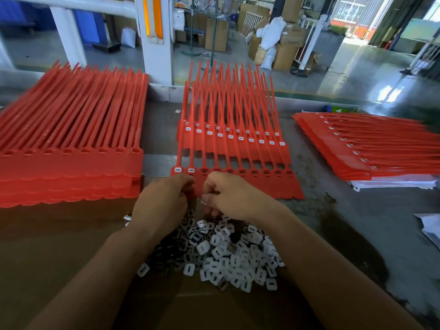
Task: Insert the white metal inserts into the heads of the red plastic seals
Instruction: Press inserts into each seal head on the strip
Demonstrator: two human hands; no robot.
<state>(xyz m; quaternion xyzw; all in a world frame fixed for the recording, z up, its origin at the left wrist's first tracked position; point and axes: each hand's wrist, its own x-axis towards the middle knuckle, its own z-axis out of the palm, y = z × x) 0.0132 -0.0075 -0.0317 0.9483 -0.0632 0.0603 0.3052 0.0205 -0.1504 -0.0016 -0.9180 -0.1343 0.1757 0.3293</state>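
While the left hand point(164, 201) and right hand point(229, 195) curl over the front red seals point(262, 184), fingertips hidden, I can't tell what either grips; they also mask some white inserts point(233, 256).

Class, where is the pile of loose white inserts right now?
Head view, bottom centre: the pile of white inserts lies between the forearms, just below the left hand and right hand, nearer than the red seal sheet.

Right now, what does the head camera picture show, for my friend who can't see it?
A left hand and right hand, fingers curled, meet at the front row of red seals, just beyond a pile of white inserts. More red stacks lie left and right.
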